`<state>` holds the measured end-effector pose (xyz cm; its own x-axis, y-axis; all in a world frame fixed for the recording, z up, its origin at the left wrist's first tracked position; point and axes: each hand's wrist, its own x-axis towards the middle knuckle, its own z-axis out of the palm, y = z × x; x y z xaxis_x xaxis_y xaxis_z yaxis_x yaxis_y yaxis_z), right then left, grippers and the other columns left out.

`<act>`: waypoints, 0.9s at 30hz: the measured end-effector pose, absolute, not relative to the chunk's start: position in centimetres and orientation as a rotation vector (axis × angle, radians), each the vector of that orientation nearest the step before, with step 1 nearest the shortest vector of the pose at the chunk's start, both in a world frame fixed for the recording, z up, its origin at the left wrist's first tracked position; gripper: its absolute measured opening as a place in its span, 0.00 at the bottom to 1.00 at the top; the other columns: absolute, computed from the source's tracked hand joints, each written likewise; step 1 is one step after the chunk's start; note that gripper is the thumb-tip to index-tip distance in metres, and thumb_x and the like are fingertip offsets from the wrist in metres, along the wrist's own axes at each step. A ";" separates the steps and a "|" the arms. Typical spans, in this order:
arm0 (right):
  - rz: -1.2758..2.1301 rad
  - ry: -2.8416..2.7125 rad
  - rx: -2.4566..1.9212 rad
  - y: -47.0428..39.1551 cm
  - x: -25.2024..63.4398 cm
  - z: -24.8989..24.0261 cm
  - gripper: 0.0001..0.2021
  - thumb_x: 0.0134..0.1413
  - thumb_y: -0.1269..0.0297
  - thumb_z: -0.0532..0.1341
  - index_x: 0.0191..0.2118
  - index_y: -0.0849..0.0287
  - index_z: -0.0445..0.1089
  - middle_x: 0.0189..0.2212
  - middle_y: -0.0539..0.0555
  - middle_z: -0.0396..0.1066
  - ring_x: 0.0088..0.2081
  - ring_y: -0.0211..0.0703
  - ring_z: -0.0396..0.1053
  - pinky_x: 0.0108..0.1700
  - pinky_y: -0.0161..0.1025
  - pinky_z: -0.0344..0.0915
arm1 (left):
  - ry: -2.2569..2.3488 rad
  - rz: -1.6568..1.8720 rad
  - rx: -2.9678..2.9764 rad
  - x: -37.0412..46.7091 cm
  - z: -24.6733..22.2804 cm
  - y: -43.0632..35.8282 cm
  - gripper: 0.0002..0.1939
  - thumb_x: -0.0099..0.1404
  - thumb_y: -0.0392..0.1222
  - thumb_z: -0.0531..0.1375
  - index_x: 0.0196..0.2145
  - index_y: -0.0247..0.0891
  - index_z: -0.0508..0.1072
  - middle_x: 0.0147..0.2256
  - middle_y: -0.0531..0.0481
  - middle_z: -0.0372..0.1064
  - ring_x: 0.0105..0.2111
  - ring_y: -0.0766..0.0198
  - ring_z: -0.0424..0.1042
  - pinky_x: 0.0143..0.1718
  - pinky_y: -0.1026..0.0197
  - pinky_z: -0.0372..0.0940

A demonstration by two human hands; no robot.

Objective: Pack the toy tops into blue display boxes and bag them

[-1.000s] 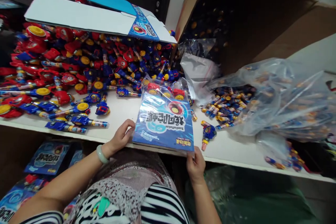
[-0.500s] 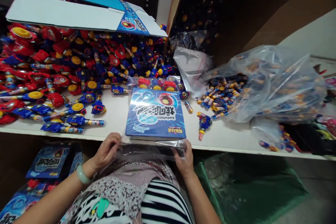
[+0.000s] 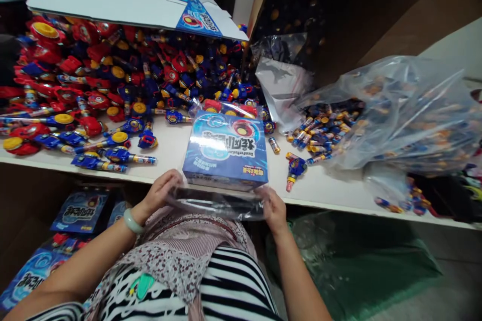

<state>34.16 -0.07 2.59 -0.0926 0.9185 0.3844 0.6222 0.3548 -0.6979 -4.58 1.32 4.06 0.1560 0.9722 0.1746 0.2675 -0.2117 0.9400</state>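
A blue printed box (image 3: pixel 226 150) lies near the table's front edge inside a clear plastic bag (image 3: pixel 218 205), whose open end hangs toward me. My left hand (image 3: pixel 163 191) pinches the left corner of the bag's mouth, and its wrist wears a pale green bangle. At the right corner, my right hand (image 3: pixel 274 206) has its fingers closed on the plastic. Red and blue toys with yellow discs show beneath the film at the box's far edge.
A heap of red and blue toys (image 3: pixel 94 95) covers the left, under a white carton flap (image 3: pixel 109 5). On the right are small candy tubes (image 3: pixel 320 128) and a large plastic bag (image 3: pixel 406 110). More boxes (image 3: pixel 81 210) stand below left; a green sack (image 3: pixel 361 261) lies below right.
The view has shifted slightly. The near side of the box now shows more, and the bag's mouth hangs from both hands, which still hold its corners.
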 end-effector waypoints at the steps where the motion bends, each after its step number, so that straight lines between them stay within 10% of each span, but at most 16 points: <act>1: 0.482 -1.836 -1.315 -0.9 34.3 2.6 0.18 0.66 0.54 0.50 0.38 0.55 0.75 0.35 0.56 0.80 0.40 0.47 0.78 0.50 0.48 0.74 | 1.120 1.058 1.696 -4.9 4.2 1.0 0.21 0.72 0.56 0.51 0.28 0.37 0.67 0.28 0.47 0.65 0.30 0.61 0.66 0.33 0.60 0.63; 18: 0.569 -1.391 -1.480 -2.2 30.7 13.2 0.11 0.58 0.56 0.62 0.37 0.57 0.77 0.31 0.53 0.77 0.29 0.41 0.74 0.32 0.38 0.73 | 1.454 1.425 1.981 -4.7 12.5 1.2 0.08 0.69 0.43 0.57 0.33 0.38 0.71 0.30 0.50 0.68 0.30 0.63 0.68 0.34 0.62 0.63; 27: 0.391 -1.802 -1.719 -7.7 35.8 9.8 0.11 0.58 0.59 0.60 0.43 0.57 0.75 0.31 0.53 0.74 0.31 0.41 0.72 0.35 0.38 0.71 | 1.558 0.868 1.970 -9.3 9.2 -4.2 0.03 0.61 0.38 0.58 0.34 0.38 0.71 0.29 0.52 0.68 0.28 0.65 0.66 0.30 0.64 0.61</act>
